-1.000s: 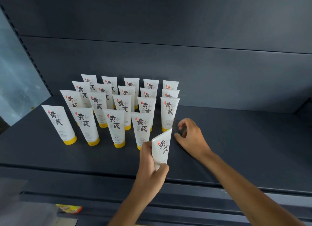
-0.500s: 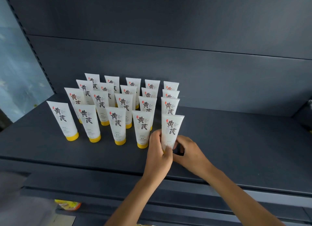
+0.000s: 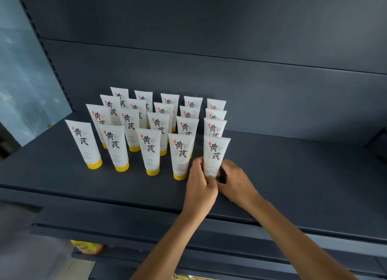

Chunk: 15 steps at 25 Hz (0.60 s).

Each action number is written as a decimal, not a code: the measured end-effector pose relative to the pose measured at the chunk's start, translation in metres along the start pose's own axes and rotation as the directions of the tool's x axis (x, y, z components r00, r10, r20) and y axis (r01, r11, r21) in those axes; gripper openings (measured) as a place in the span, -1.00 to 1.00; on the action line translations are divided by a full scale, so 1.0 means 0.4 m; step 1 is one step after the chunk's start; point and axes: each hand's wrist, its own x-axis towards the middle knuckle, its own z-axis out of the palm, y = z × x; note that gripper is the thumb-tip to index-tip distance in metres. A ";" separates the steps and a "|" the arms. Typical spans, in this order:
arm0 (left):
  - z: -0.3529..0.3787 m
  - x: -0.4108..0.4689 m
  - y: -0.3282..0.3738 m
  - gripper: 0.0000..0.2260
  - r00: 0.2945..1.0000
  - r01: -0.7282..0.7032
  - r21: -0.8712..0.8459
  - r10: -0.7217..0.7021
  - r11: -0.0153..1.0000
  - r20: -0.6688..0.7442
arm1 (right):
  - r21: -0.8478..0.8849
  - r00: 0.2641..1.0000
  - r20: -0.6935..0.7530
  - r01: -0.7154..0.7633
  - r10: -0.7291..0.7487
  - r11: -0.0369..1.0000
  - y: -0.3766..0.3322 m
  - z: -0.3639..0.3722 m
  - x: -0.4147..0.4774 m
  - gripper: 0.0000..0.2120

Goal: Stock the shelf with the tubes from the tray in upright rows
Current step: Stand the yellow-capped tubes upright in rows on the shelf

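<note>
Your left hand (image 3: 200,185) and right hand (image 3: 234,182) both close around the lower end of one white tube (image 3: 215,154), long axis upright, cap end down on the shelf (image 3: 293,175). It stands directly ahead of you, ending the front row just right of the neighbouring tube (image 3: 181,154); either hand could release first.

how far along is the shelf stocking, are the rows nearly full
Done: nineteen tubes stand upright on their yellow caps in four rows at the left of the shelf. In hand: the left hand and right hand are setting the twentieth tube at the front row's right end. Left: the shelf's right side is bare; the tray is out of view.
</note>
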 end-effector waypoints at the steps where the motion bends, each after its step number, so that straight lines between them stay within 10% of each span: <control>1: 0.001 0.000 -0.001 -0.57 1.000 0.000 -0.004 0.000 1.000 -0.001 | -0.009 1.000 0.002 -0.006 0.006 1.000 0.000 0.002 0.001 -0.82; 15: -0.003 -0.004 0.002 -0.61 1.000 0.015 0.030 -0.014 0.999 -0.024 | -0.061 0.998 0.014 -0.056 0.057 0.997 -0.013 0.010 0.003 -0.83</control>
